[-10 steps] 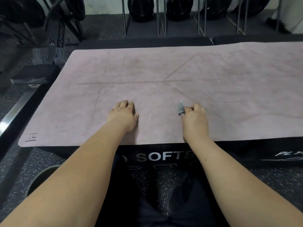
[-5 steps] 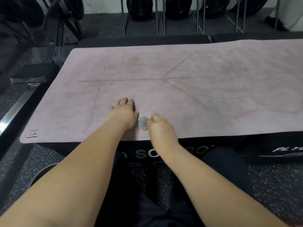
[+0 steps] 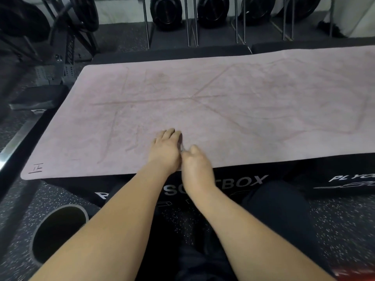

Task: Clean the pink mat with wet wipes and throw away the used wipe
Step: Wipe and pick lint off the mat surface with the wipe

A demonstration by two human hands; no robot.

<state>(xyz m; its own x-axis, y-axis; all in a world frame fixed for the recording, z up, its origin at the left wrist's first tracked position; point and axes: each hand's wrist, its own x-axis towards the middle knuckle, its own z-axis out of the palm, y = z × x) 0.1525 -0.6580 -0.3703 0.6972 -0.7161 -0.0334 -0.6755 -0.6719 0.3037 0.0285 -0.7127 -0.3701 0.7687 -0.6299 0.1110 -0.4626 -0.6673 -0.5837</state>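
The pink mat [image 3: 233,110] lies flat over black soft boxes, marked with faint lines and smudges. My left hand [image 3: 165,150] rests palm down on the mat near its front edge, fingers together. My right hand [image 3: 195,165] is closed in a fist right beside it, touching it, at the mat's front edge. The wet wipe is hidden inside the right fist; only a sliver shows between the two hands.
A dark round bin [image 3: 58,230] stands on the speckled floor at lower left. The black soft box [image 3: 243,183] with white lettering carries the mat. Weight plates on metal racks [image 3: 211,11] line the back wall. A black bench and frame [image 3: 60,57] stand at left.
My right hand has slid left along the mat's front edge with the wipe, from well apart to touching my left hand. The left hand stayed put.
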